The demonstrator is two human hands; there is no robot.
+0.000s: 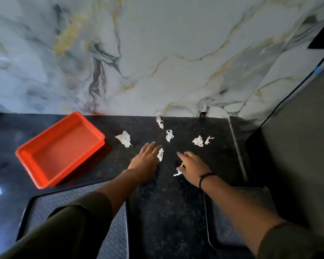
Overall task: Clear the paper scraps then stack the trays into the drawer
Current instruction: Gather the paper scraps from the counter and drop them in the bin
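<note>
No text, label, brand, number or sign can be read anywhere in this view.

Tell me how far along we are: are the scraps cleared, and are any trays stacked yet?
Early. Nothing looks finished: loose paper scraps still dot the dark counter. In hand: the left hand touches one scrap, and the right hand has another at its fingers. Left: the remaining scraps, then the orange tray and two black trays, all unstacked. No drawer is in view.

You face a white marble wall (pixel 157 53) veined in grey and gold; below it runs a dark speckled stone counter (pixel 166 202). A black cable (pixel 295 90) crosses the right side
</note>
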